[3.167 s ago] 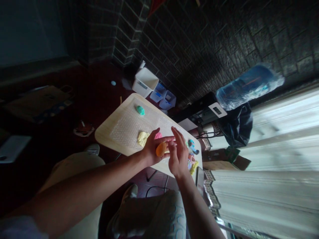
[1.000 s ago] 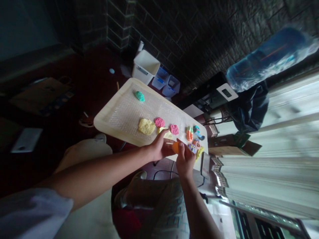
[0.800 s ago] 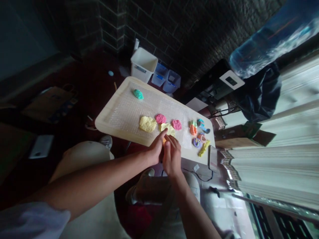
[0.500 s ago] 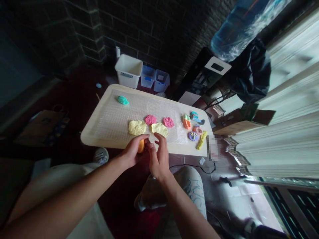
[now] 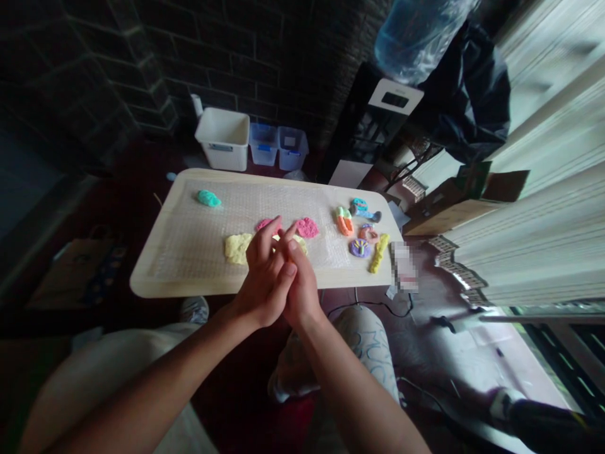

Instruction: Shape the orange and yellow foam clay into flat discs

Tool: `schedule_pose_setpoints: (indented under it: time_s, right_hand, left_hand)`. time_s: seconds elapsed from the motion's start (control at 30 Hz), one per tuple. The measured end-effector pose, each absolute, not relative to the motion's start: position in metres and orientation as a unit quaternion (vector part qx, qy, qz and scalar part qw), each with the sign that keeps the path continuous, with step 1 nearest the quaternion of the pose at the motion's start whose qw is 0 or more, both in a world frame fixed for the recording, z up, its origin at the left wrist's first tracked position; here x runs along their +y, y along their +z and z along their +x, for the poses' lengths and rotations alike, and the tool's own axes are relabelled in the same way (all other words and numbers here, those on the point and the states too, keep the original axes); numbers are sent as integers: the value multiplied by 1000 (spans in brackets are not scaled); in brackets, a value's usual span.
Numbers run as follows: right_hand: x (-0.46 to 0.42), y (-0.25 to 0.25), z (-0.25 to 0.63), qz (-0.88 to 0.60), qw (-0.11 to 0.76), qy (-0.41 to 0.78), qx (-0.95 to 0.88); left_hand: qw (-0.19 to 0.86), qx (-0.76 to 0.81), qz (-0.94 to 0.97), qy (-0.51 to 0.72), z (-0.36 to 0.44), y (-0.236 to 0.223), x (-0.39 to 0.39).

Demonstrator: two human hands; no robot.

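Upper left: white bin [image 5: 224, 135] beyond the table [image 5: 150, 285]. Centre: left hand [image 5: 265, 282] and right hand [image 5: 302, 287] pressed together, fingers partly spread, a sliver of orange clay [image 5: 290, 259] between them, partly hiding a pink lump [image 5: 263, 224].

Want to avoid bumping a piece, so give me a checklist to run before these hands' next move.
1. Left hand and right hand together: ok, they touch.
2. What lies between them: cannot tell, the hands hide it.
3. Pale yellow pieces in full view: not ok, the hands partly cover them.
4. Green lump apart from the hands: ok.
5. Purple piece lying on the table: ok.
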State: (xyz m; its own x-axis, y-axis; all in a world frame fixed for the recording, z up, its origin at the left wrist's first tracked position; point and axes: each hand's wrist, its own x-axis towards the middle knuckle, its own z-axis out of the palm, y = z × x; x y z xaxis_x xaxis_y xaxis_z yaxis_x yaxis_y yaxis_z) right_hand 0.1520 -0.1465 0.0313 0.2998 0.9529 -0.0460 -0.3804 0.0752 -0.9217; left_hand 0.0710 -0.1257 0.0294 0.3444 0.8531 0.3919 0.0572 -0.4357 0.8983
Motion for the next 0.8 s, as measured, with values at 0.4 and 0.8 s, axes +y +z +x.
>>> schedule_pose_setpoints:
  time_s: [0.4,0.8]
  right_hand:
    - [-167,28,179,-548,293,274,-734]
    - [-128,101,155,-521,227,183,-802]
  left_hand:
    - [882,288,-5,373,85,28,-138]
    - [884,117,-16,452,69,59,-128]
